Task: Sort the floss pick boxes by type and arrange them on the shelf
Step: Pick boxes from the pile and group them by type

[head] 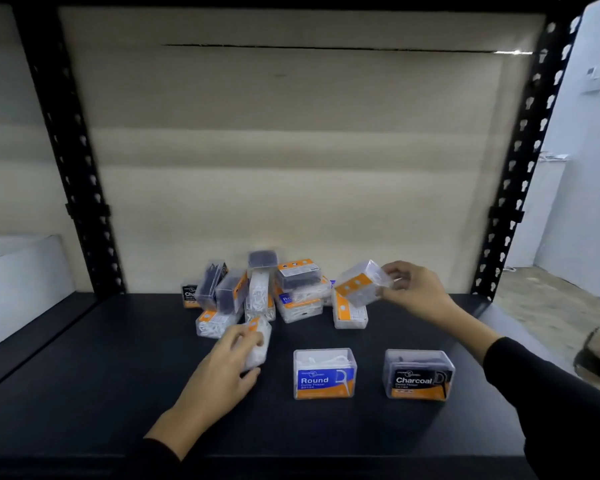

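Several clear floss pick boxes lie jumbled in a pile [278,292] at the back of the dark shelf [84,393]. Some hold white picks, some black ones. Nearer the front, a blue-labelled "Round" box [324,374] stands upright, and a black-labelled "Charcoal" box [419,374] stands upright to its right. My left hand [227,362] grips a white-pick box [258,344] resting on the shelf at the pile's front left. My right hand [413,289] holds another white-pick box [362,284] tilted in the air above the pile's right side.
Black perforated uprights [80,168] [520,168] frame the shelf on both sides, with a beige back panel [291,150] behind. The shelf's front edge [291,459] runs along the bottom. A floor and a white wall show to the right.
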